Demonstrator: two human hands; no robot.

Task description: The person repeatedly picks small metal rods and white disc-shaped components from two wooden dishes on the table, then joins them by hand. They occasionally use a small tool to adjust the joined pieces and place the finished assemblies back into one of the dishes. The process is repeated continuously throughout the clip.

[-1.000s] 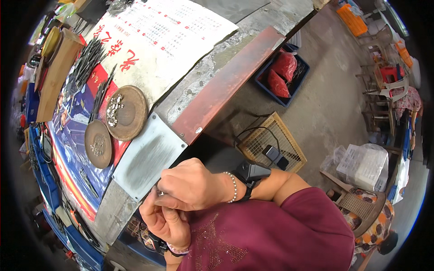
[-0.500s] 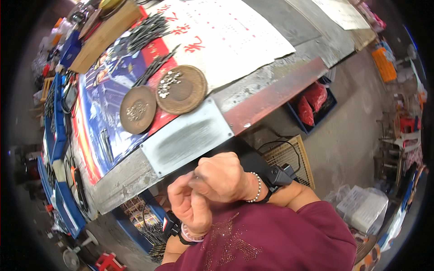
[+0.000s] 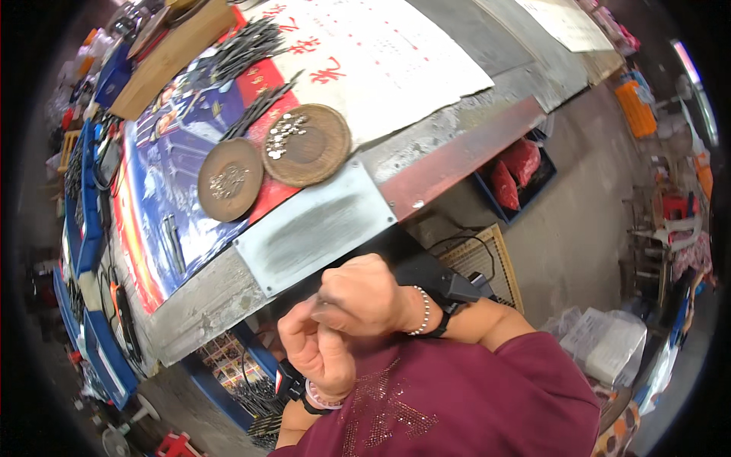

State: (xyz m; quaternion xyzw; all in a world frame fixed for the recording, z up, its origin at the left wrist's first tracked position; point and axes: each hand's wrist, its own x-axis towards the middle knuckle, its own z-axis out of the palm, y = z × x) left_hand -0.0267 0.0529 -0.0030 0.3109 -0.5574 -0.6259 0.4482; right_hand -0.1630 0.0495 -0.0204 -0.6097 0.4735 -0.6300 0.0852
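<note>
Low in the frame, both hands, left hand (image 3: 324, 354) and right hand (image 3: 364, 297), press curled together over something too small to identify, off the tabletop (image 3: 205, 293) edge, two round trays (image 3: 304, 145) of small metal bits untouched.

Maroon long-sleeved garment (image 3: 464, 404), lower centre of the frame, with a glittering speckled pattern on the chest. White beaded bracelet (image 3: 422, 311) and black wrist strap (image 3: 442, 324) at centre. Two round brown woven trays (image 3: 304, 145), upper centre, carrying silver-coloured small parts. Blue and red printed sheet (image 3: 164, 175) at left. White paper sheet with red characters (image 3: 373, 53) at top. Dull grey metal plate (image 3: 316, 228) at centre.
</note>
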